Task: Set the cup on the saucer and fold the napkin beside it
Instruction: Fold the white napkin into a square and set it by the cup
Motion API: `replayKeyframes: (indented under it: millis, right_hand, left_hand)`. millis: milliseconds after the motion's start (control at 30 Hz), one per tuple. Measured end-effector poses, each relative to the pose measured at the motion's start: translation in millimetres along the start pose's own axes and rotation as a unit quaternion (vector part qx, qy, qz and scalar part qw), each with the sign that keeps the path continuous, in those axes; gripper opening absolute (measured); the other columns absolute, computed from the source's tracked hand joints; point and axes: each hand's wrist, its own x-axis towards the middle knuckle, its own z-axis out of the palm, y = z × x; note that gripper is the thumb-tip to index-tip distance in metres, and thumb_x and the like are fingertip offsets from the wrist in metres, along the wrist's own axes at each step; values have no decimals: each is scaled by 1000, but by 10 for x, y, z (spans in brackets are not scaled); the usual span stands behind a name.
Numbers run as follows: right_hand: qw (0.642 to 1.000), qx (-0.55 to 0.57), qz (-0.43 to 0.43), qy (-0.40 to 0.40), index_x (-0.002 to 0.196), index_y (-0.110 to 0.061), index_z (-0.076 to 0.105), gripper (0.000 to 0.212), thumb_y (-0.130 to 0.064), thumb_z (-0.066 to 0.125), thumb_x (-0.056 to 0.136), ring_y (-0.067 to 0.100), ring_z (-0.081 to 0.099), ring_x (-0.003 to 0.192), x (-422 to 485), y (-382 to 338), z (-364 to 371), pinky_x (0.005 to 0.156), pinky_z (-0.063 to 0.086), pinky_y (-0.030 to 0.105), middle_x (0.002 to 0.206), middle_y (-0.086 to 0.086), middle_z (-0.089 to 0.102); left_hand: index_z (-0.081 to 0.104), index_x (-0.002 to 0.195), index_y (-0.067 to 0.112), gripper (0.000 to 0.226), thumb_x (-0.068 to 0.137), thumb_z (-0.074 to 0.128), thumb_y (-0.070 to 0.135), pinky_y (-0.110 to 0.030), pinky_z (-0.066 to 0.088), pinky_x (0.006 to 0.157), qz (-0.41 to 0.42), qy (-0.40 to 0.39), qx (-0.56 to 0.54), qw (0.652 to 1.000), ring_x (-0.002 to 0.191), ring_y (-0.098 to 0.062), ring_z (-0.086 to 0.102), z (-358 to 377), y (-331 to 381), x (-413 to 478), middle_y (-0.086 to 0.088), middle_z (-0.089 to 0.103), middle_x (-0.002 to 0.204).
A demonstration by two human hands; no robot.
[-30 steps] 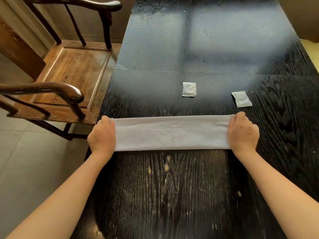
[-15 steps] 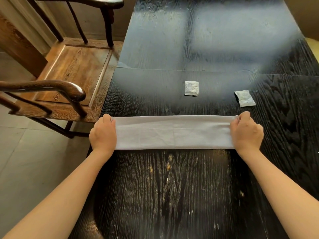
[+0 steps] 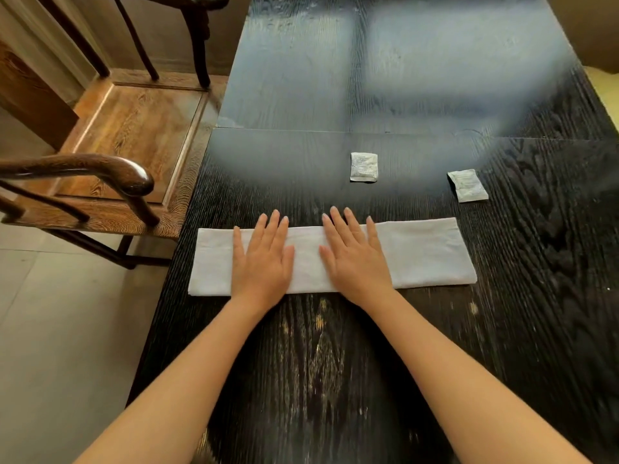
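A white napkin (image 3: 425, 254), folded into a long narrow strip, lies flat across the dark wooden table (image 3: 335, 363). My left hand (image 3: 263, 259) rests palm down on its left half, fingers spread. My right hand (image 3: 355, 259) lies palm down just right of the strip's middle, fingers spread too. Both hands press on the cloth and grip nothing. No cup or saucer is in view.
Two small white sachets lie beyond the napkin, one (image 3: 364, 167) at centre and one (image 3: 467, 185) to the right. A brown wooden armchair (image 3: 127, 142) stands against the table's left edge. The napkin's left end reaches almost to that edge.
Both hands let go of the napkin's ends and moved inward. They now lie flat on the middle of the strip. The napkin stays in place.
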Motion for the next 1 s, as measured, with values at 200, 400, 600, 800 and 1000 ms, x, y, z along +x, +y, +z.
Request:
replayKeyframes:
  millis: [200, 400, 600, 800, 1000]
  right_hand:
    - [999, -33, 7, 4, 148, -34, 7, 61, -55, 17, 92, 22, 0, 146, -153, 242, -5, 117, -6, 48, 159, -5, 9]
    - [998, -46, 36, -5, 146, -41, 2, 64, -64, 9, 87, 23, -5, 146, -294, 673, -95, 116, -8, 45, 159, -8, 5]
    - [996, -42, 76, -15, 149, -28, 6, 67, -58, 19, 90, 25, -4, 146, -435, 1096, -266, 119, -3, 41, 159, 3, 4]
    - [992, -26, -92, -79, 149, -15, 10, 74, -49, 42, 91, 18, -8, 145, -619, 1307, -478, 116, -11, 33, 159, 5, -2]
    - [983, -89, -148, -68, 139, 0, 36, 52, -13, 54, 91, 37, 34, 134, -759, 1436, -688, 111, 28, 39, 146, 23, 34]
  left_hand:
    - [5, 148, 22, 72, 88, 15, 59, -51, -12, 112, -44, -3, 7, 999, 145, -10, -5, 56, -207, -56, 6, -1, 158]
    - [1, 148, 18, 82, 83, 9, 66, -47, -10, 116, -31, -12, 9, 999, 144, -11, -9, -12, -455, -185, 1, -5, 158]
    - [-5, 147, 12, 89, 79, 6, 69, -42, -15, 115, -6, -42, 20, 999, 143, -14, -16, -70, -550, -216, -4, -12, 157]
    - [-26, 141, 21, 100, 69, 3, 85, -56, -22, 108, 154, -134, 61, 977, 138, -20, -32, -189, -770, -260, 2, -33, 150]
    - [-12, 144, 21, 91, 71, -16, 75, -57, -15, 111, 209, -181, 84, 957, 139, -23, -29, -352, -854, -268, -1, -23, 152]
